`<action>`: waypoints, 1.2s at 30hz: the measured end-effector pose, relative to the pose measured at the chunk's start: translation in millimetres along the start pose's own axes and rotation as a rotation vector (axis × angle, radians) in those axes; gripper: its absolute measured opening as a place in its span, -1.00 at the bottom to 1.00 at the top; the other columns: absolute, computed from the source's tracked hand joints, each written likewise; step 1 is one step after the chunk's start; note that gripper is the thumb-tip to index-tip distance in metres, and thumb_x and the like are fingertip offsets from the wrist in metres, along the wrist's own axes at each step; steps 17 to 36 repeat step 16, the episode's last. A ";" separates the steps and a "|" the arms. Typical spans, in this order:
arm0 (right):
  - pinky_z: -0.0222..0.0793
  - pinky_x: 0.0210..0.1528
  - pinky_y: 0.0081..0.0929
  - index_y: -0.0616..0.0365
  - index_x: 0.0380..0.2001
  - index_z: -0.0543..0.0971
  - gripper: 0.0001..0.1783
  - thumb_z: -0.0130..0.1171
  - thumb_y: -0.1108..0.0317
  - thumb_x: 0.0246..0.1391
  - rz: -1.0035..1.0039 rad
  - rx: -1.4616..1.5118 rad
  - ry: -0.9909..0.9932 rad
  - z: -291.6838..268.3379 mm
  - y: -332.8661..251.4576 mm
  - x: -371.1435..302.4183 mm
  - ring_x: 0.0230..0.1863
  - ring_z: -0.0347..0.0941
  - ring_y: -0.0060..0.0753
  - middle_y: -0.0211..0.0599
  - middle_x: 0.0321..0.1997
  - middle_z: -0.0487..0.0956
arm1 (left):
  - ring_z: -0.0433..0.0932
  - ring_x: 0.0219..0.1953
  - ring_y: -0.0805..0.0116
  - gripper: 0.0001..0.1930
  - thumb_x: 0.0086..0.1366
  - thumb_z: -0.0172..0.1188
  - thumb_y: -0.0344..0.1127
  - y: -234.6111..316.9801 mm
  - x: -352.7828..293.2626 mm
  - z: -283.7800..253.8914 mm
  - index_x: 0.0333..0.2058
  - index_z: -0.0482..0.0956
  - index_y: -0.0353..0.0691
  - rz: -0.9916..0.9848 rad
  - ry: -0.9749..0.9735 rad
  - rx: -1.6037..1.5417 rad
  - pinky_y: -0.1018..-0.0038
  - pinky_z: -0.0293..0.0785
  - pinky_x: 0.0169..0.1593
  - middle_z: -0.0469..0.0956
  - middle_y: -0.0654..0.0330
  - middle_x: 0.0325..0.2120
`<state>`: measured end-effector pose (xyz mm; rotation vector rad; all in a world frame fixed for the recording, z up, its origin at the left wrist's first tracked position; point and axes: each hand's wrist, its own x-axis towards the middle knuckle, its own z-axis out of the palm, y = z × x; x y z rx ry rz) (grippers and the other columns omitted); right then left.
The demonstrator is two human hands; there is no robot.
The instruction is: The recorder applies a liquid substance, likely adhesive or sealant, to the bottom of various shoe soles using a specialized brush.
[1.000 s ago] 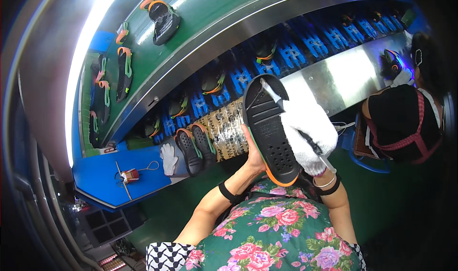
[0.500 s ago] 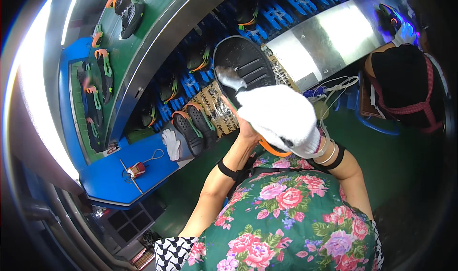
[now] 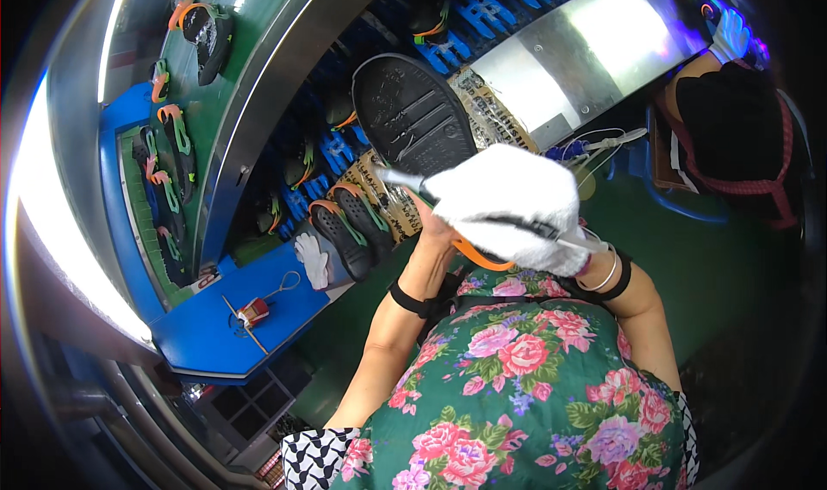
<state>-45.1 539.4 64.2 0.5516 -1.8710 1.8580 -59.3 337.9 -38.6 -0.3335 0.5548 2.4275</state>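
Note:
A black clog faces me with its broad ridged sole, which glistens wet in its upper part. My bare left hand grips the clog from below at its left side, most of the fingers hidden behind it. An orange strap on the clog shows under the white glove. My right hand, in that thick white glove, is closed round a brush. The brush's pale metal end points left, beyond the clog's left edge; its bristle tip is blurred.
Black clogs with orange and green straps stand on a ledge beside a white glove. A red tool lies on the blue table. More clogs sit on the green belt. A co-worker works at the right.
The brush has moved off the sole to the clog's left side. The clog has shifted slightly up and left in view, and the gloved right hand has turned.

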 end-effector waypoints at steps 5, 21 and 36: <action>0.61 -0.03 -0.27 0.15 -0.09 0.74 -0.68 0.33 0.52 0.03 -0.044 -0.139 -0.015 7.6 9.1 -7.9 -0.09 0.68 -0.14 -0.17 -0.06 0.73 | 0.52 0.18 0.05 0.14 0.22 -0.38 0.74 2.3 1.9 -5.1 0.35 0.31 -0.22 0.004 0.011 0.035 0.15 0.45 0.28 0.52 -0.01 0.18; 0.20 0.49 0.03 0.06 -0.03 0.74 -0.67 0.34 0.46 0.10 -0.045 -0.124 -0.177 12.6 18.5 -34.4 0.08 0.64 -0.16 -0.18 0.07 0.71 | 0.60 0.01 0.06 0.20 0.12 -0.32 0.81 3.9 -0.2 3.0 0.22 0.41 -0.29 -0.076 -0.060 -0.058 0.19 0.54 0.14 0.58 -0.07 0.03; 0.20 0.49 0.03 0.06 -0.03 0.74 -0.67 0.34 0.46 0.10 -0.045 -0.124 -0.177 12.6 18.5 -34.4 0.08 0.64 -0.16 -0.18 0.07 0.71 | 0.60 0.01 0.06 0.20 0.12 -0.32 0.81 3.9 -0.2 3.0 0.22 0.41 -0.29 -0.076 -0.060 -0.058 0.19 0.54 0.14 0.58 -0.07 0.03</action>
